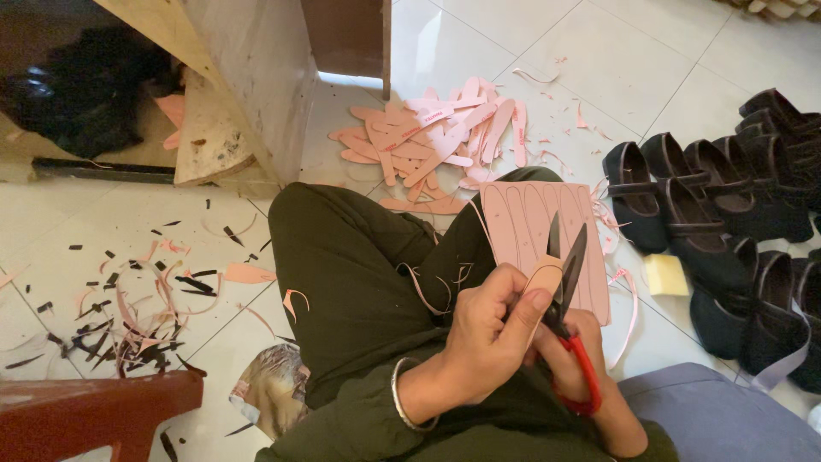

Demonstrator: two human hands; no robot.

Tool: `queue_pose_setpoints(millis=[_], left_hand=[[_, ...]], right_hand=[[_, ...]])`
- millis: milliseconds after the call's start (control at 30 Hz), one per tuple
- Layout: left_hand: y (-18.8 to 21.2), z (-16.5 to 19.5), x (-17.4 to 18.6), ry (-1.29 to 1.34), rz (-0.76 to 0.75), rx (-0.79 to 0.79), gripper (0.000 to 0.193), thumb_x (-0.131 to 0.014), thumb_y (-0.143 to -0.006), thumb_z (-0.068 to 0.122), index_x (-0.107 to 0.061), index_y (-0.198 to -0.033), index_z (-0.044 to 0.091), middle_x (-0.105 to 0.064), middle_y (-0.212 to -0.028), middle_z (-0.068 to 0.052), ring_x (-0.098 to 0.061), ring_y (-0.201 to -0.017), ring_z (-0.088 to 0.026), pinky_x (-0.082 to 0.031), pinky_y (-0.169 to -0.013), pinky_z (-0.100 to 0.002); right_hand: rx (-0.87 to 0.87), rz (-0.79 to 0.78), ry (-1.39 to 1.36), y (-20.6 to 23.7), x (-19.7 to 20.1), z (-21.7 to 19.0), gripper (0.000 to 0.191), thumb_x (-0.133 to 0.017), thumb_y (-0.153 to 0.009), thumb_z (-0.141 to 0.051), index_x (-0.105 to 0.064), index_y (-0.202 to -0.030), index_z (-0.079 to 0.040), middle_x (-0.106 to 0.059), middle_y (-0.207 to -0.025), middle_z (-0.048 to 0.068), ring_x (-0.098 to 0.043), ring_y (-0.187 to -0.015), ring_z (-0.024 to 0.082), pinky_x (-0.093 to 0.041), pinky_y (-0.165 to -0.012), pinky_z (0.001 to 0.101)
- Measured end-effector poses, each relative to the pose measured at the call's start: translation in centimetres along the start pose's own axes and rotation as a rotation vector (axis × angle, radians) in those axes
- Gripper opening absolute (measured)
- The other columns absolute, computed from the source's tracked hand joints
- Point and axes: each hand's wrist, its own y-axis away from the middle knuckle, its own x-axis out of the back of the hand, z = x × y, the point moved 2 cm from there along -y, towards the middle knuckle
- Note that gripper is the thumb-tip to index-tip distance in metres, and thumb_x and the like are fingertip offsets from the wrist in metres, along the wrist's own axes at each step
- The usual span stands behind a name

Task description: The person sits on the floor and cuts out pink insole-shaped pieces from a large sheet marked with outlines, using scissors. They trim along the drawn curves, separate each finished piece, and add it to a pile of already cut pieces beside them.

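Observation:
My left hand [492, 329] pinches a small pink insole-shaped piece [542, 279] over my lap. My right hand [569, 364], partly hidden behind the left, grips red-handled scissors [568, 282] whose dark blades stand apart around the piece's edge. A pink sheet [523, 224] marked with several insole outlines rests on my knee, just beyond the blades. I sit on the tiled floor in dark trousers [351, 274].
A heap of cut pink insoles [436, 137] lies on the tiles ahead. Rows of black shoes [727, 214] stand at right beside a yellow sponge block [665, 275]. Pink and black scraps [137, 299] litter the left floor. A wooden bench leg [256, 77] rises at upper left; a red stool [85, 415] sits at lower left.

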Motion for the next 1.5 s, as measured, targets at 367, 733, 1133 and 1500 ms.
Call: queue_pose_setpoints(millis=[367, 733, 1133, 1500], left_hand=[[-2.2, 1.8, 3.0, -0.559, -0.103, -0.246, 0.013, -0.067, -0.102, 0.023, -0.065, -0.104, 0.010, -0.067, -0.080, -0.012, -0.068, -0.073, -0.030, -0.051, -0.060, -0.037], [-0.8, 2.6, 2.8, -0.746, -0.076, -0.489, 0.021, -0.071, -0.095, 0.024, -0.064, -0.111, 0.011, -0.066, -0.089, -0.010, -0.066, -0.084, -0.031, -0.053, -0.072, -0.041], [0.5, -0.9, 1.8, -0.447, -0.228, -0.244, 0.064, -0.080, -0.083, 0.033, -0.059, -0.129, -0.005, -0.065, -0.108, -0.020, -0.063, -0.092, -0.031, -0.052, -0.075, -0.037], [1.1, -5.1, 2.4, 0.127, 0.106, 0.029, 0.024, -0.068, -0.102, 0.012, -0.065, -0.120, -0.004, -0.075, -0.097, -0.008, -0.070, -0.086, -0.011, -0.060, -0.078, -0.026]], right_hand=[[0.138, 0.058, -0.292, -0.6, 1.7, -1.4, 0.020, -0.051, -0.085, -0.012, -0.065, -0.083, 0.002, -0.060, -0.061, 0.006, -0.055, -0.052, 0.013, -0.043, -0.048, 0.0265], [0.042, 0.376, -0.075, -0.9, 3.0, -1.5, 0.019, -0.063, -0.091, -0.012, -0.066, -0.092, 0.008, -0.062, -0.066, 0.011, -0.058, -0.057, 0.018, -0.046, -0.054, 0.0304], [0.140, 0.344, -0.536, -0.3, 1.3, 0.3, 0.020, -0.051, -0.100, -0.009, -0.062, -0.088, 0.002, -0.057, -0.070, 0.006, -0.054, -0.062, 0.016, -0.046, -0.058, 0.0296], [0.076, -0.174, -0.349, 1.1, -0.2, -0.6, 0.049, -0.058, -0.099, -0.038, -0.066, -0.115, 0.007, -0.058, -0.081, 0.008, -0.055, -0.072, 0.019, -0.044, -0.065, 0.0323]])
